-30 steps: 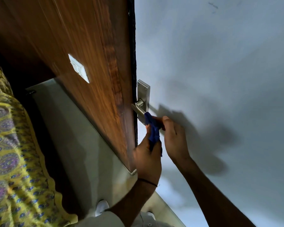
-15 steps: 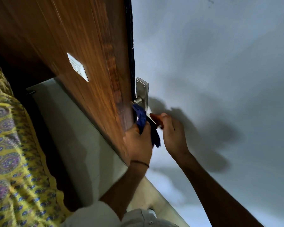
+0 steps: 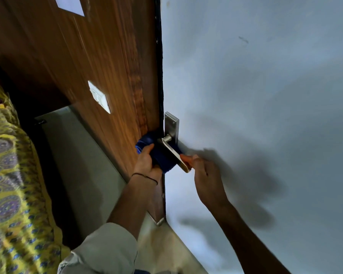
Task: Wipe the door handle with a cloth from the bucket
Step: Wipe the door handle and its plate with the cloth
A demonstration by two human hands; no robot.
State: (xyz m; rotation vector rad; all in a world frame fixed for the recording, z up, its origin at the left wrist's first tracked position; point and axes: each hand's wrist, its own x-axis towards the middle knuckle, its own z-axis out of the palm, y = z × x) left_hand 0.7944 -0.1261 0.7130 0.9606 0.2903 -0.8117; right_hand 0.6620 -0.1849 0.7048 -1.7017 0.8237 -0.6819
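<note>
Nearest the camera, a pale sleeve point(image 3: 105, 252) covers the left forearm, which reaches up to the door edge. A thin dark band point(image 3: 145, 176) circles that wrist. The left hand point(image 3: 147, 163) has its fingers closed around a bunched blue cloth point(image 3: 162, 157), pressing it against the handle point(image 3: 172, 153) from the wooden door's side. The right hand point(image 3: 206, 178) comes in from the pale side; its fingers are bent, and the thumb and forefinger pinch the free end of the handle. How the other fingers of that hand sit cannot be told.

The handle is a metal lever slanting down toward the hands, the cloth wrapped under and beside its middle, touching it. It springs from a metal plate point(image 3: 171, 123) fixed at the edge of the door point(image 3: 99, 56). On the wood face, a white switch plate point(image 3: 99, 99) sits well apart from the handle. At the left lies a yellow patterned fabric point(image 3: 10, 194). The pale wall point(image 3: 255, 86) behind carries the hands' shadows.
</note>
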